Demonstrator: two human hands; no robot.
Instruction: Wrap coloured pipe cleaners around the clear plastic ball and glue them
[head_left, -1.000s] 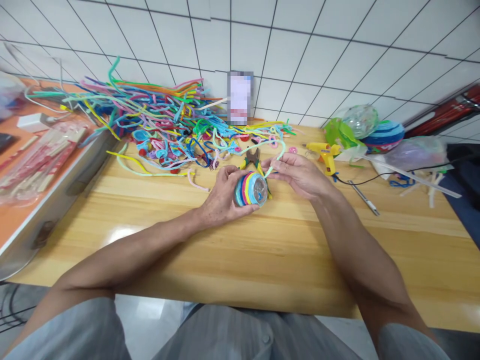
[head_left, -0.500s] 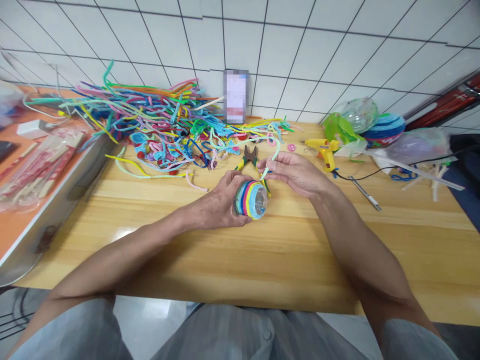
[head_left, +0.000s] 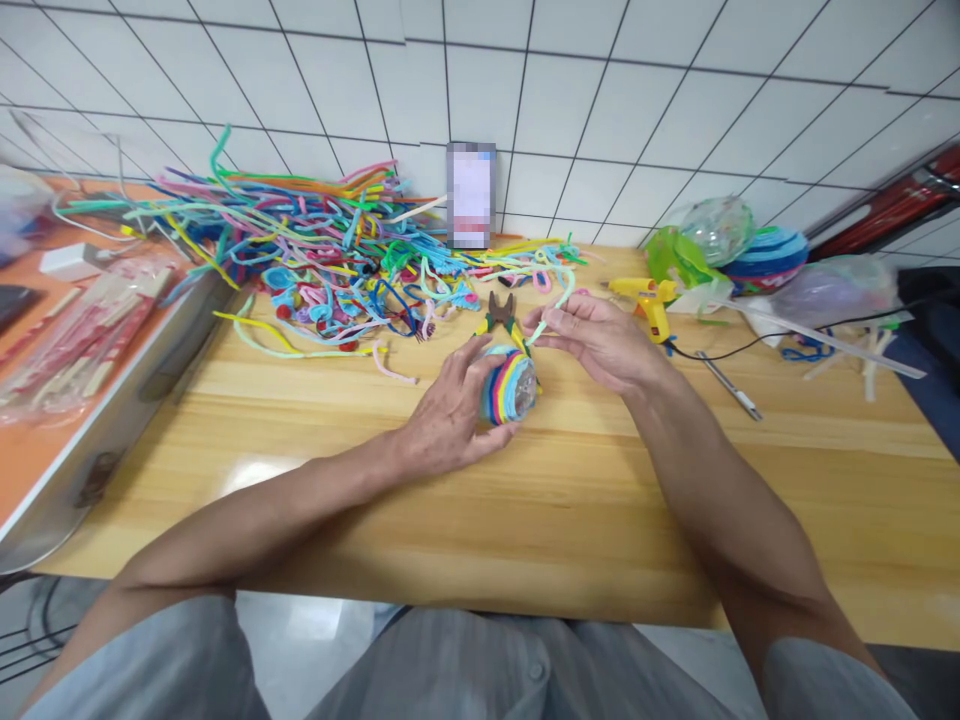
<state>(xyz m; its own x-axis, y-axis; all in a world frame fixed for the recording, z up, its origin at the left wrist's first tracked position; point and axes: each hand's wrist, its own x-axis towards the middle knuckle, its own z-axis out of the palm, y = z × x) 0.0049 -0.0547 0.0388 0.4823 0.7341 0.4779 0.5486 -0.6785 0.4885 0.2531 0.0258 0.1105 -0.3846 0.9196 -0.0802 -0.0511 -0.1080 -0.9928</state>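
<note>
The striped container (head_left: 512, 388) lies between the hands: the left hand (head_left: 448, 408) clasps its left side, fingers over the top and thumb below; the right hand (head_left: 600, 342) pinches a pale green strand (head_left: 564, 291) between thumb and fingers, just beside the container. The left hand hides part of the container, which covers part of the pliers (head_left: 501, 314); whether strand and container join is unclear. Both forearms converge forward over the worktop (head_left: 525, 520)

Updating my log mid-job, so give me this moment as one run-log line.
left hand: holding striped piece | right hand: pinching pale green strip | pliers: partly behind striped piece | glue gun: right of right hand
</note>
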